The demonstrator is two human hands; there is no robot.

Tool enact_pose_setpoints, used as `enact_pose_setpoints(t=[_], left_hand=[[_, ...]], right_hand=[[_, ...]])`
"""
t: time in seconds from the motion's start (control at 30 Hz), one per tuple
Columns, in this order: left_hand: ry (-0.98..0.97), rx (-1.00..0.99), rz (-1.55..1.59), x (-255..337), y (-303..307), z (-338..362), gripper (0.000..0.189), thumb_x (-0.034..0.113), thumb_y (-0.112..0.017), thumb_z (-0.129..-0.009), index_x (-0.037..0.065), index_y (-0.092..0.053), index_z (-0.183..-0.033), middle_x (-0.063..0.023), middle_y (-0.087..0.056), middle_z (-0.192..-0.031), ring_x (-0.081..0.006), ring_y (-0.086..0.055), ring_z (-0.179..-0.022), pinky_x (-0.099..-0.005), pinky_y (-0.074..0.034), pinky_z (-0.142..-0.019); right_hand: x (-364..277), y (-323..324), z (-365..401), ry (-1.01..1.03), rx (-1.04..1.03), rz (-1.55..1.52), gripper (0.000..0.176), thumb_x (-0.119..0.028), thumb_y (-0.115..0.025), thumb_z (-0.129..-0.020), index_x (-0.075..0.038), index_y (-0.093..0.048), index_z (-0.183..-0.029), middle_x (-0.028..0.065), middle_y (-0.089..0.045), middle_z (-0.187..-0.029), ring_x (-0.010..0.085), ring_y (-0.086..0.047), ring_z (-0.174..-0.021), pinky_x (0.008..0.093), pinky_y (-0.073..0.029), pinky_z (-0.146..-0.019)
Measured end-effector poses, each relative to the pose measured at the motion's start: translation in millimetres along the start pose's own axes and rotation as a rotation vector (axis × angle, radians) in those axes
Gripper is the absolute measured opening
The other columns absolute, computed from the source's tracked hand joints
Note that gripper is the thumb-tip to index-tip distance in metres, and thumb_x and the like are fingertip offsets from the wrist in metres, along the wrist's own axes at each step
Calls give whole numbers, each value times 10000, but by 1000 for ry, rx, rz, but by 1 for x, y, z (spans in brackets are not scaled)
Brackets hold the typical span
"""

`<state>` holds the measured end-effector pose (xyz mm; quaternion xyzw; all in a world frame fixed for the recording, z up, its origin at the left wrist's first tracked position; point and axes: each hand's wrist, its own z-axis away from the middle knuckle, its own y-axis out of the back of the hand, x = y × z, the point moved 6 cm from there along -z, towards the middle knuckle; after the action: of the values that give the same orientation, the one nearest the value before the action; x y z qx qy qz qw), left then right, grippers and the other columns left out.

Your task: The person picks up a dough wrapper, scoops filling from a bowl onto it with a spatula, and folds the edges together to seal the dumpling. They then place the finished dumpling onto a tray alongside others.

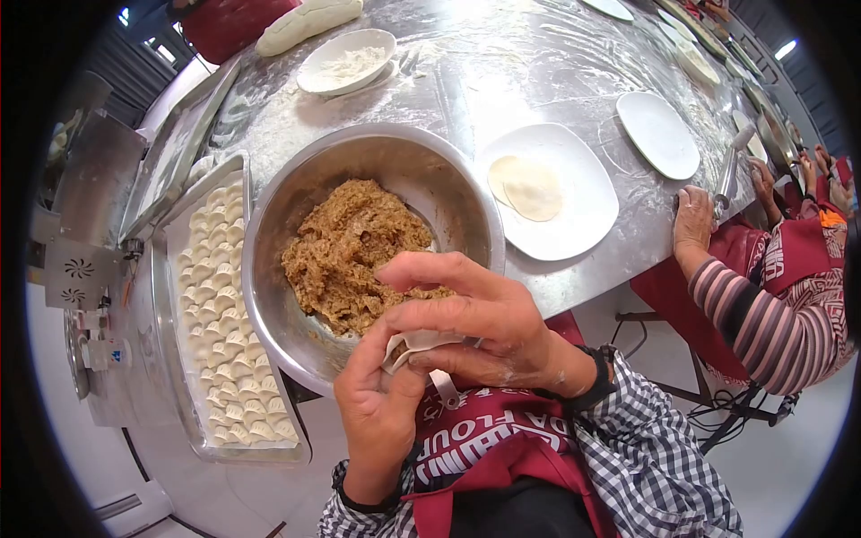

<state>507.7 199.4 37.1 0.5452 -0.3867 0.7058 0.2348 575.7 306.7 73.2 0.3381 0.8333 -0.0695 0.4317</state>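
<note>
Over the near rim of the steel bowl my left hand (381,403) cups a folded dumpling (417,343), its pale wrapper showing between thumb and fingers. My right hand (484,327) closes over the same dumpling from the right, thumb underneath and fingers curved above. A short white flat piece (444,386) shows just below the right hand. Brown minced filling (359,247) lies heaped in the bowl (475,193) beyond my fingers. Right of the bowl, a white plate (587,215) carries a few round dough wrappers (535,189).
A metal tray (296,448) with rows of dumplings (220,314) stands left of the bowl. Behind are a flour dish (347,63) and a dough roll (309,22). At right lies another plate (657,134), near a co-worker's hand (693,224) and a rolling pin (731,170).
</note>
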Motion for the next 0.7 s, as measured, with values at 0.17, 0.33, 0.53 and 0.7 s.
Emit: enact_pose_setpoints(t=[0.17,0.33,0.53,0.7], left_hand=[[-19,-8,-24,1,-4,-4,459,43,-584,-819,-69,-405,-1227,-147,-491,-1194,-203,-512,-1074,-286,-443,-890],[132,0,501,-10,0,-4,507,30,-597,-796,-50,-383,-1249,-169,-474,-1216,-235,-506,-1094,-323,-440,-921],[93,36,359,-5,-2,-3,456,72,-592,-832,-28,-403,-1235,-168,-489,-1202,-227,-510,-1091,-335,-440,-921],[-129,64,-41,5,-5,0,426,76,-579,-844,-57,-425,-1218,-164,-508,-1180,-210,-516,-1071,-298,-432,-902]], right_hand=[[8,-4,7,33,-53,-79,150,-36,-680,-694,-13,-628,-832,166,-553,-1069,249,-576,-895,314,-473,-760],[2,-3,4,56,40,-30,138,-61,-683,-704,-9,-628,-820,172,-566,-1041,230,-580,-864,289,-483,-703],[4,-5,4,100,43,10,127,-64,-670,-718,-7,-623,-820,172,-567,-1055,239,-578,-885,299,-486,-695],[0,-1,2,117,5,58,101,-74,-661,-722,-13,-607,-781,170,-569,-1054,248,-575,-887,316,-470,-719]])
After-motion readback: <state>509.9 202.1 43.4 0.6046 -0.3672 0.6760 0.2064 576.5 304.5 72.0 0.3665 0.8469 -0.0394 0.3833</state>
